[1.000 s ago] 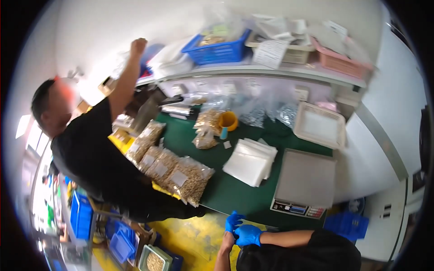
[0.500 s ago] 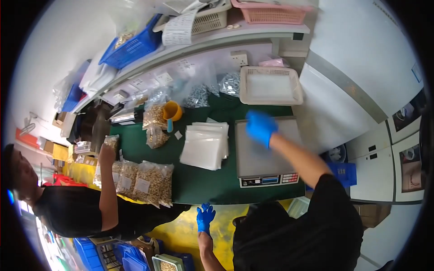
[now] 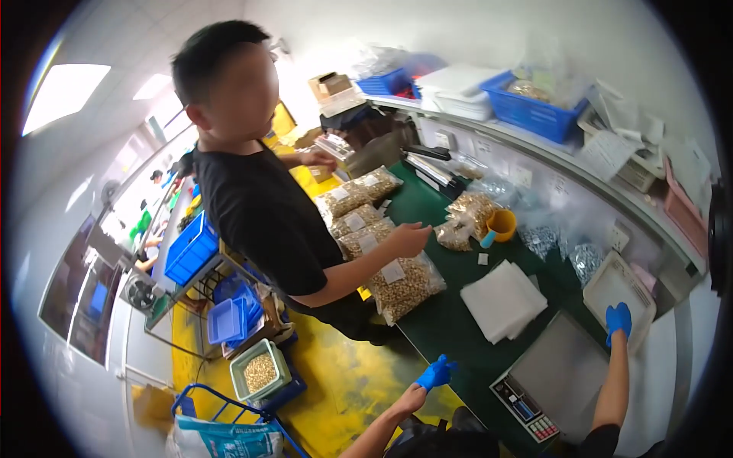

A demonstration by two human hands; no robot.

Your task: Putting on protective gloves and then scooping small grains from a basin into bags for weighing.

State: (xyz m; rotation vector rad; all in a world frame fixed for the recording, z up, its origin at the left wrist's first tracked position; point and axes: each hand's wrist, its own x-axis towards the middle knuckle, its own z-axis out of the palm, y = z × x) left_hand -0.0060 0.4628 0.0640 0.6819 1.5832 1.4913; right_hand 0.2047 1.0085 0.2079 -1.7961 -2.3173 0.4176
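My left hand (image 3: 437,373), in a blue glove, is over the table's front edge with its fingers apart and nothing in it. My right hand (image 3: 618,322), also blue-gloved, is stretched forward at the near rim of a white plastic tray (image 3: 628,281); its fingers point away from me, and whether they touch the tray cannot be made out. Below and left of it lies a digital scale (image 3: 561,366) with a bare grey plate and a keypad. A stack of clear plastic bags (image 3: 504,301) lies flat left of the scale.
A co-worker (image 3: 267,206) stands at the left, arms over filled bags of small gold-coloured pieces (image 3: 405,284). An orange scoop (image 3: 501,224) sits behind the clear bags, beside bags of silvery pieces (image 3: 538,238). Above runs a shelf with a blue basket (image 3: 534,107).
My view has swung left and up, bringing in the co-worker and room. My right hand has moved from above the scale plate to the white tray. The co-worker's arm has shifted.
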